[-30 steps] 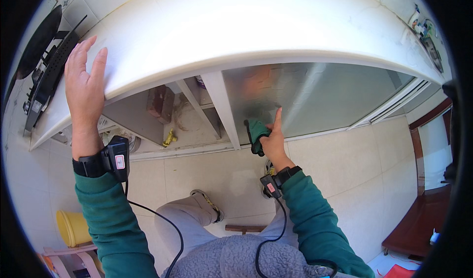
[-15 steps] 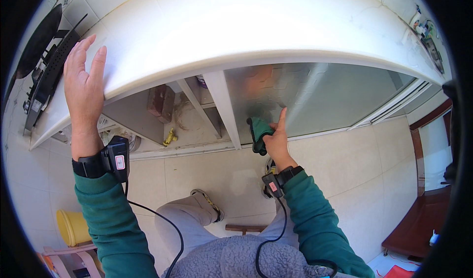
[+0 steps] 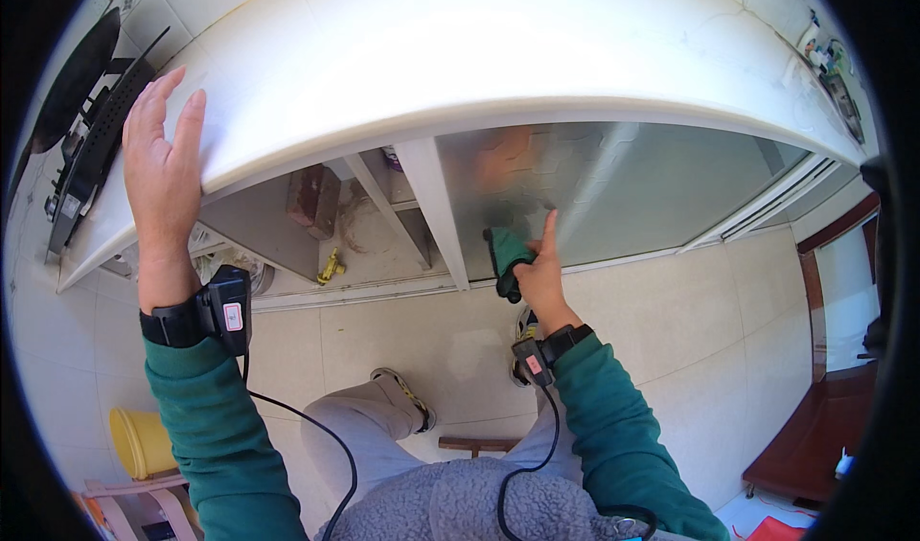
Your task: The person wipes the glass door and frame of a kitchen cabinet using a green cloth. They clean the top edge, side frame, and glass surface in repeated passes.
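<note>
My right hand (image 3: 542,275) grips a green cloth with dark edging (image 3: 510,253), its index finger stretched out along the frosted glass sliding door (image 3: 661,191). The cloth lies against the lower left part of that door, beside the white frame post (image 3: 433,206). My left hand (image 3: 165,162) rests on the left end of the white countertop (image 3: 383,71), fingers stretched and thumb apart, holding nothing. Left of the post, the cabinet (image 3: 359,220) stands uncovered, with a reddish-brown block (image 3: 314,198) and a small yellow-green fitting (image 3: 332,267) inside.
A black gas stove (image 3: 96,148) stands at the counter's left end. On the floor side are a yellow bucket (image 3: 142,442) at lower left, a wooden stool (image 3: 476,444) between my legs and a dark red bench (image 3: 815,436) at right. Cables hang from both wrist devices.
My right hand and the cloth have shifted very slightly on the glass. My left hand keeps its place on the counter.
</note>
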Demonstrator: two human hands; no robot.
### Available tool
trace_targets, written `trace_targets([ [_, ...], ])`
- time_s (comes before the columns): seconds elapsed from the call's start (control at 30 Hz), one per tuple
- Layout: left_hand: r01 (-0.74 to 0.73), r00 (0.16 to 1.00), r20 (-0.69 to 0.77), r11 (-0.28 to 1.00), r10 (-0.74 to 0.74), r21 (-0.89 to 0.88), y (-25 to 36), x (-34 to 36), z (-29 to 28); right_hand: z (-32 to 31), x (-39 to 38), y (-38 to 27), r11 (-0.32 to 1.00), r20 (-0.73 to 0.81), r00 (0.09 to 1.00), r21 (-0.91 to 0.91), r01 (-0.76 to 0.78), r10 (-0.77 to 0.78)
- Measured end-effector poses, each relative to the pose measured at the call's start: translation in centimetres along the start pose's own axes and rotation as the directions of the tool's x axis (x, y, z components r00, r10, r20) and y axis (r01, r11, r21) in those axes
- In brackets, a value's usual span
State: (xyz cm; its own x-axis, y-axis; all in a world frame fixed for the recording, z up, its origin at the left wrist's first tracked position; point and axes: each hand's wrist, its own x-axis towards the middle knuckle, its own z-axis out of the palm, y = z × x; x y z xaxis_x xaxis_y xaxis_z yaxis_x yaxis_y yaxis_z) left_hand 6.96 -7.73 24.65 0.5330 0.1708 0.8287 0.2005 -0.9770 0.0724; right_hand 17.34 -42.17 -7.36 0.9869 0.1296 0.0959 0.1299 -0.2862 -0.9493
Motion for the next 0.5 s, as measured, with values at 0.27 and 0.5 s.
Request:
trace_targets([
  [0.27, -0.010, 1.000, -0.008, 1.000, 0.010, -0.005, 0.16, 0.06, -0.11, -0.28, -0.08, -0.45, 1.000, 0.073, 0.997, -0.001, -0.024, 0.024],
  [0.5, 0.001, 1.000, -0.008, 1.000, -0.001, -0.002, 0.13, -0.04, 0.01, -0.60, 0.07, -0.47, 0.999, 0.003, 1.000, 0.016, -0.028, 0.027],
])
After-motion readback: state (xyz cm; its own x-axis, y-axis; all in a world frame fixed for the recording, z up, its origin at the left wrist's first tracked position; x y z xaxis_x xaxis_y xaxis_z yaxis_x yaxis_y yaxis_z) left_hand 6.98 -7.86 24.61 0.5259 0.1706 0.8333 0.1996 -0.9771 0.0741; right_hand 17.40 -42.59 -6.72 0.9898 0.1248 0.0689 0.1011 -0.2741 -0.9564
